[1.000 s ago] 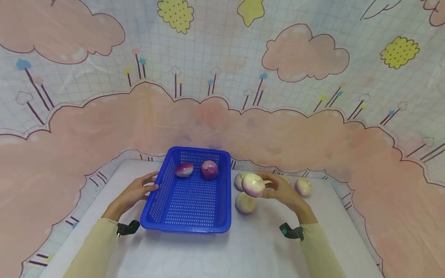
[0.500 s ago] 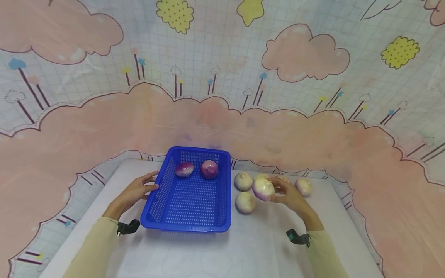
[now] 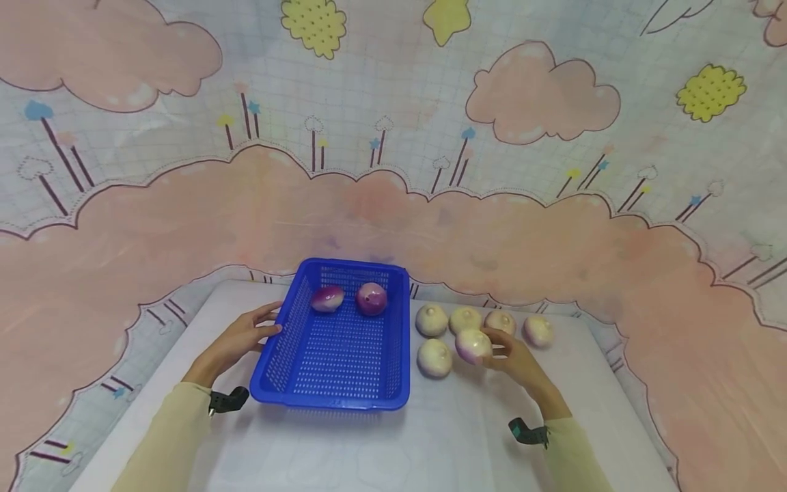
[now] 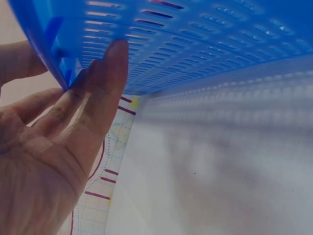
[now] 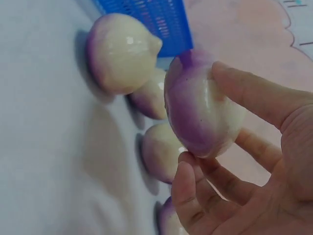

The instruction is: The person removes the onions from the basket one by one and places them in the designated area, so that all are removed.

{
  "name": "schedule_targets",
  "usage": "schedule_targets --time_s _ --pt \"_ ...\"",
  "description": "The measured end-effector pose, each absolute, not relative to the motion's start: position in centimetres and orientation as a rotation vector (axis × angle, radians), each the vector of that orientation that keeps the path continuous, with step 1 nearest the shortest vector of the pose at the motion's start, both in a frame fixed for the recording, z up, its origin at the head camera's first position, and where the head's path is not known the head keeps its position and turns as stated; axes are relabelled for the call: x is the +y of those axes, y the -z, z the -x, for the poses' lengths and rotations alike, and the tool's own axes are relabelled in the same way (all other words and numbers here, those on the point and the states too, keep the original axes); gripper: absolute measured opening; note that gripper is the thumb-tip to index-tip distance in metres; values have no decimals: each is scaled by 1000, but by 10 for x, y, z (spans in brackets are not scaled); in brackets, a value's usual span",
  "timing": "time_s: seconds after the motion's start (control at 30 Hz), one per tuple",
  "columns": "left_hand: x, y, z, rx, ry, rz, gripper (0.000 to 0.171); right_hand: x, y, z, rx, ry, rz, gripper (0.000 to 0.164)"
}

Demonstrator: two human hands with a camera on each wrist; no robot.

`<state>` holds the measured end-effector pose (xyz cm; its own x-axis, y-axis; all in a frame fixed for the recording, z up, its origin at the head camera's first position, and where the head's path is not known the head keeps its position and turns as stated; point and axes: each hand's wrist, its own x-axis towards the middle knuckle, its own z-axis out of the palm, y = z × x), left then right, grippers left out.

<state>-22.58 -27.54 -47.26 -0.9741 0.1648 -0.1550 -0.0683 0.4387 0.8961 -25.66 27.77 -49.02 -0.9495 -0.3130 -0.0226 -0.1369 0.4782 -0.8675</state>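
My right hand (image 3: 519, 365) pinches a glossy purple-and-white turnip (image 5: 203, 105) between thumb and fingertips, raised over the table in front of the back row. The left hand (image 3: 240, 338) grips the left rim of a blue plastic basket (image 3: 328, 403). In the left wrist view the thumb (image 4: 117, 58) lies against the basket's slotted outer wall, and other fingers reach over the rim. Inside the basket, toward its far end, lie a turnip on its side (image 3: 328, 298) and a rounder, more purple one (image 3: 371, 299).
Several more turnips stand right of the basket: a back row including a left one (image 3: 432, 320) and a far-right one (image 3: 538, 331), and a single turnip (image 3: 434, 359) nearer. A white-covered table (image 3: 430, 444) lies beneath. Behind hangs a printed curtain (image 3: 455, 232).
My right hand has moved right and toward me with its turnip, away from the basket, uncovering the back row. The left hand and basket have not visibly moved.
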Motion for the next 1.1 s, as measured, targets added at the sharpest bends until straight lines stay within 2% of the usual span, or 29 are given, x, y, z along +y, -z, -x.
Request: schedule_targets --time_s 0.23,0.73,0.93,1.1 --pt "-274 472 228 2467 -1540 -74 69 278 503 252 2536 1461 213 67" --pt "-275 473 227 2471 -1549 -87 68 277 523 254 2539 1404 118 72" --pt "-275 473 227 2479 -1556 -107 68 280 518 253 2542 1364 152 82" --pt "-275 473 226 2478 -1561 -97 67 281 504 254 2605 1329 176 78"
